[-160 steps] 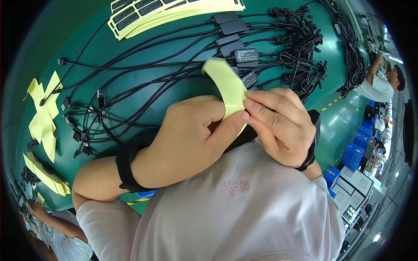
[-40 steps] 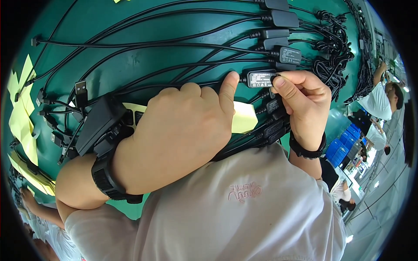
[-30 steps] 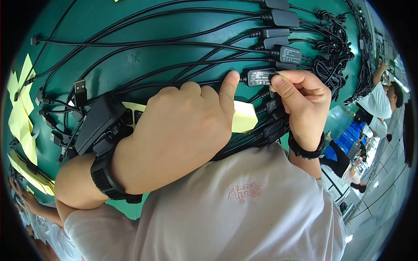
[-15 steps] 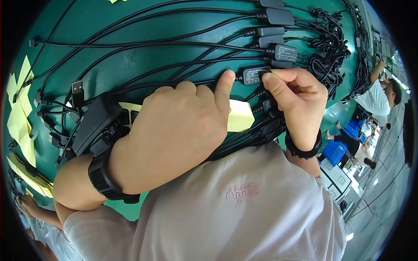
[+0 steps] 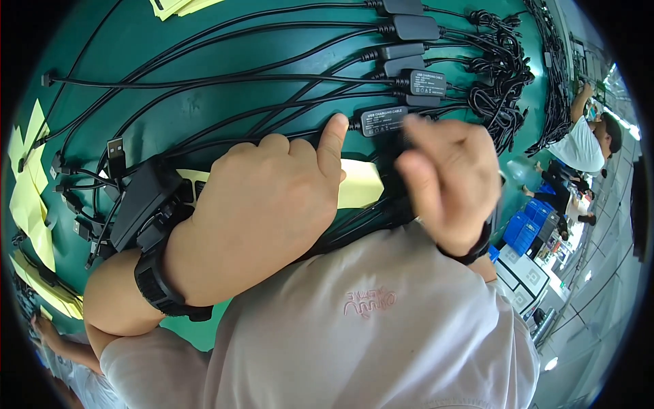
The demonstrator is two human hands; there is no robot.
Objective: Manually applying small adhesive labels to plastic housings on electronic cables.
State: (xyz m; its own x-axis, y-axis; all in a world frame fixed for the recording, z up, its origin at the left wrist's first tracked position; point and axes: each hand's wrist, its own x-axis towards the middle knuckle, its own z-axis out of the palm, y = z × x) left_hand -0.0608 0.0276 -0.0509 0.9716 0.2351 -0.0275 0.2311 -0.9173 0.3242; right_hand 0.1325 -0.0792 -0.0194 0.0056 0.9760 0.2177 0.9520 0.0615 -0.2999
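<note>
At the centre of the frame our left hand (image 5: 262, 204) pins a pale yellow label sheet (image 5: 357, 184) to the green desk (image 5: 204, 61), forefinger touching a labelled adapter block (image 5: 383, 120); two matte black blocks carry labels, those above look bare; our right hand (image 5: 446, 180), blurred and loosely curled, holds nothing we can make out; glossy cables (image 5: 204, 82) fan leftward.

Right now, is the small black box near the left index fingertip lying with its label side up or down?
Label side up. The black box lies flat on the green table, its pale printed face toward the camera, beside the left hand fingertip.
</note>
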